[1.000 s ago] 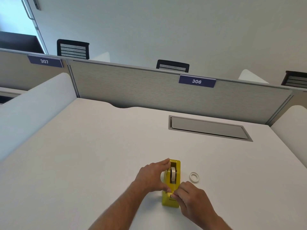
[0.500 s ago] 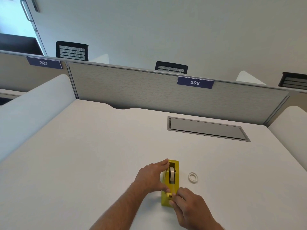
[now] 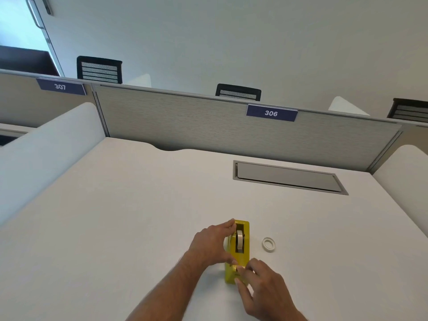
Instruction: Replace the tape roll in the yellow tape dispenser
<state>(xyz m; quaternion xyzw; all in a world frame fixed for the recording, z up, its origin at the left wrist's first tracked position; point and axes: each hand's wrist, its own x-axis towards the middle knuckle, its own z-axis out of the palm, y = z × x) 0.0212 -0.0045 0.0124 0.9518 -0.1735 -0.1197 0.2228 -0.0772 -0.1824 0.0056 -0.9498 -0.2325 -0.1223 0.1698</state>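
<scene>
Near the front edge of the white desk [image 3: 120,223], seen from the head camera, both bare hands work on the yellow tape dispenser [image 3: 246,239]. The left hand [image 3: 212,244] cups the dispenser's left side, fingers curled loosely around the body, with the index fingertip at the far end and the thumb reaching toward the near end; it steadies the dispenser rather than clenching it. The right hand [image 3: 264,286] sits at the near, cutter end, thumb and forefinger pinched close together on the dispenser's top there. Whether a strip of tape lies between those fingertips cannot be told.

A tape roll [image 3: 240,239] stands on edge in the dispenser's slot, just beyond the right hand's fingertips and beside the left hand's fingers. To the right of the dispenser, apart from both hands, a small white ring-shaped roll core [image 3: 268,243] lies flat on the desk.

Farther back, a grey rectangular cable hatch [image 3: 287,177] is set flush in the desk. A grey partition panel [image 3: 185,126] runs along the far edge, carrying a blue label reading 306 [image 3: 271,113]; a second label reads 307 [image 3: 60,86]. Black chair backs [image 3: 99,69] rise behind it against a pale wall [image 3: 231,38].
</scene>
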